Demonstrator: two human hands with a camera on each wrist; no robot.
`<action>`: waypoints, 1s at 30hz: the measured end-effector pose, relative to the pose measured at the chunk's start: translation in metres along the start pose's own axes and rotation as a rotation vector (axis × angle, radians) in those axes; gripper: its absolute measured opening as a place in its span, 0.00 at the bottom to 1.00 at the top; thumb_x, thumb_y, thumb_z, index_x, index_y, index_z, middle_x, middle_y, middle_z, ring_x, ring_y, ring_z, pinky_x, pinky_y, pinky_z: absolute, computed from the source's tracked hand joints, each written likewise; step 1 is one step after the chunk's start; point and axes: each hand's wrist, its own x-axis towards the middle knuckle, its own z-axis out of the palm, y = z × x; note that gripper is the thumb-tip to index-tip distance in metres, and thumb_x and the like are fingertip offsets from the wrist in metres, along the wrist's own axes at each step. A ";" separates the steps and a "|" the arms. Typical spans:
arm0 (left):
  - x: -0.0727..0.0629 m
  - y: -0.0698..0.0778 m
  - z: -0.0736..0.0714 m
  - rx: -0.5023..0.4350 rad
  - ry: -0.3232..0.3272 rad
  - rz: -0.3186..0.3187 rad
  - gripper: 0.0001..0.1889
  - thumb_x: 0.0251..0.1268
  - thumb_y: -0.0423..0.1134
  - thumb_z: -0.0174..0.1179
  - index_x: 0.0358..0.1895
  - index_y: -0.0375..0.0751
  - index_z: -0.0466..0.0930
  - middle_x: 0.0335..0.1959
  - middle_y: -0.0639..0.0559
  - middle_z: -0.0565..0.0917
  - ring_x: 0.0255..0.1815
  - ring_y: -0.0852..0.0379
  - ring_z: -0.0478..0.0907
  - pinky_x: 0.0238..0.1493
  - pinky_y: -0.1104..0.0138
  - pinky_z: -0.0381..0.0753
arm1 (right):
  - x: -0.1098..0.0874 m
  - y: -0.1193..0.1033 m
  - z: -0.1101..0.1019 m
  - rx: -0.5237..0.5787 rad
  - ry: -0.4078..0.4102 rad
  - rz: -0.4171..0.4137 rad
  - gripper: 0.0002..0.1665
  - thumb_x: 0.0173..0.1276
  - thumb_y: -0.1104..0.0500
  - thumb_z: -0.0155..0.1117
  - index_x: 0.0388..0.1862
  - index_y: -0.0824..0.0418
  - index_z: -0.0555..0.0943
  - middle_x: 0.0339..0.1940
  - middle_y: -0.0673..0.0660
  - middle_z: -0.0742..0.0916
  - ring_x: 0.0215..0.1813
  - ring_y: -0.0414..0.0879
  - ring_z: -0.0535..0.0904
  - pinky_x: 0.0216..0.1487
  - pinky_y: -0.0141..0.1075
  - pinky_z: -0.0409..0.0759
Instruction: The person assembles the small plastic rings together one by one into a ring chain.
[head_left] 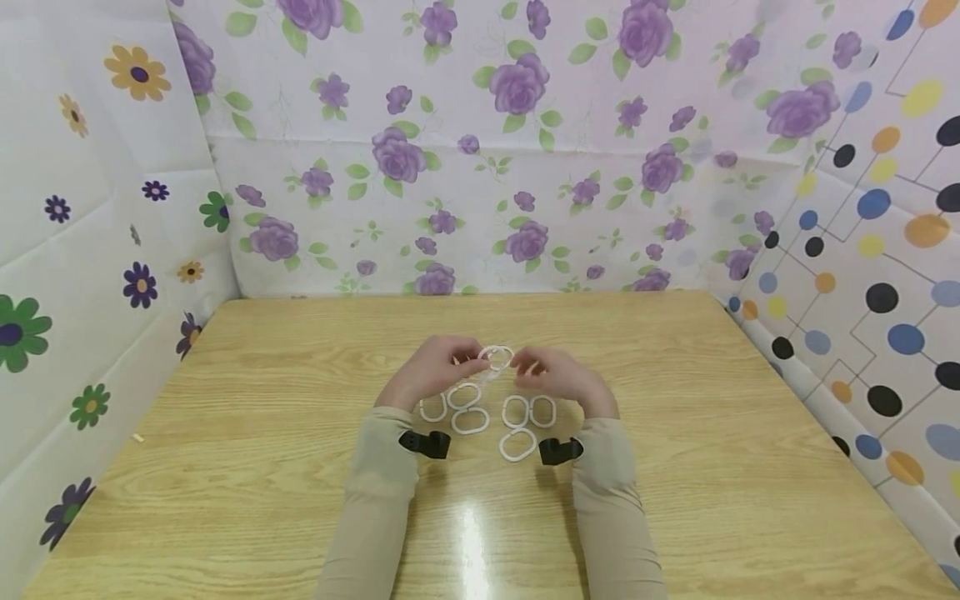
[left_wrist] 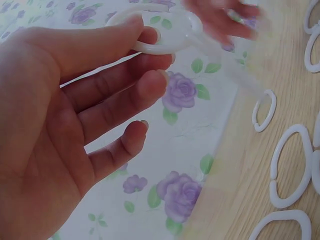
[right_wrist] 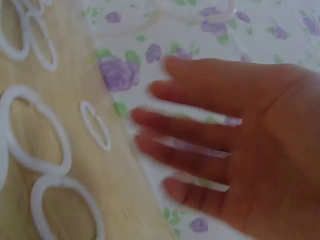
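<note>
My left hand (head_left: 437, 367) pinches a white oval plastic link (left_wrist: 161, 49) between thumb and index finger, raised above the table. A second white link (left_wrist: 212, 49), blurred, hangs from it in the left wrist view. Just right of the held link is my right hand (head_left: 558, 373), its fingers apart and slightly bent, holding nothing. That hand looks blurred in the right wrist view. Below both hands, more white links lie on the tabletop. One such link (head_left: 470, 433) is near the left wrist, another (head_left: 517, 460) near the right wrist.
The wooden table (head_left: 247, 475) spreads out on all sides of the hands. Flower-printed sheeting (head_left: 480, 225) stands behind its far edge, with patterned sheets on the left and right too. A tiny pale piece (head_left: 138, 437) lies near the table's left edge.
</note>
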 end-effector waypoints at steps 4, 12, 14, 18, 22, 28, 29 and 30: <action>-0.001 0.001 -0.003 0.006 0.008 -0.007 0.07 0.69 0.44 0.59 0.36 0.47 0.81 0.30 0.54 0.83 0.32 0.60 0.74 0.38 0.66 0.74 | 0.000 0.005 0.007 -0.081 -0.187 0.109 0.23 0.65 0.57 0.66 0.57 0.63 0.75 0.53 0.64 0.82 0.54 0.53 0.77 0.56 0.46 0.76; -0.001 0.000 -0.003 0.008 0.010 -0.013 0.07 0.69 0.44 0.59 0.36 0.47 0.82 0.30 0.53 0.83 0.32 0.59 0.74 0.40 0.65 0.74 | 0.008 0.007 0.020 -0.116 -0.179 0.141 0.17 0.54 0.66 0.72 0.41 0.63 0.77 0.37 0.58 0.81 0.37 0.45 0.73 0.36 0.33 0.71; -0.002 0.000 -0.003 0.008 0.013 -0.009 0.07 0.69 0.44 0.59 0.36 0.47 0.82 0.30 0.53 0.83 0.32 0.59 0.74 0.39 0.65 0.74 | 0.009 0.008 0.022 -0.134 -0.188 0.118 0.14 0.53 0.68 0.70 0.37 0.63 0.77 0.34 0.56 0.80 0.34 0.44 0.71 0.34 0.31 0.69; -0.001 -0.002 -0.003 0.006 0.006 -0.002 0.07 0.69 0.43 0.59 0.36 0.46 0.82 0.30 0.53 0.83 0.31 0.59 0.74 0.39 0.65 0.74 | 0.011 0.009 0.023 -0.168 -0.201 0.076 0.08 0.52 0.70 0.67 0.31 0.64 0.78 0.29 0.54 0.78 0.31 0.42 0.69 0.32 0.29 0.67; 0.000 -0.005 -0.001 0.003 -0.013 0.004 0.06 0.68 0.43 0.59 0.37 0.46 0.82 0.30 0.53 0.83 0.32 0.60 0.74 0.40 0.66 0.75 | 0.011 0.010 0.023 -0.187 -0.204 0.040 0.06 0.54 0.71 0.65 0.29 0.63 0.78 0.28 0.52 0.78 0.31 0.41 0.70 0.33 0.30 0.67; 0.000 -0.006 0.001 -0.019 -0.022 -0.001 0.06 0.68 0.42 0.60 0.36 0.45 0.82 0.30 0.53 0.83 0.32 0.59 0.74 0.39 0.66 0.74 | 0.009 0.013 0.022 -0.124 -0.191 0.032 0.05 0.59 0.68 0.65 0.31 0.62 0.77 0.31 0.51 0.79 0.36 0.42 0.71 0.41 0.32 0.69; 0.000 -0.006 0.001 -0.021 -0.027 -0.004 0.06 0.68 0.42 0.60 0.35 0.45 0.82 0.30 0.53 0.83 0.32 0.59 0.74 0.39 0.66 0.74 | 0.008 0.014 0.022 -0.107 -0.191 0.039 0.05 0.60 0.68 0.65 0.32 0.62 0.77 0.31 0.51 0.79 0.37 0.42 0.72 0.42 0.33 0.69; 0.000 -0.006 0.002 -0.025 -0.033 -0.007 0.06 0.68 0.42 0.60 0.35 0.45 0.82 0.30 0.53 0.83 0.32 0.59 0.74 0.38 0.66 0.74 | 0.007 0.014 0.021 -0.091 -0.193 0.048 0.05 0.61 0.68 0.65 0.33 0.61 0.76 0.32 0.51 0.79 0.38 0.42 0.71 0.43 0.33 0.69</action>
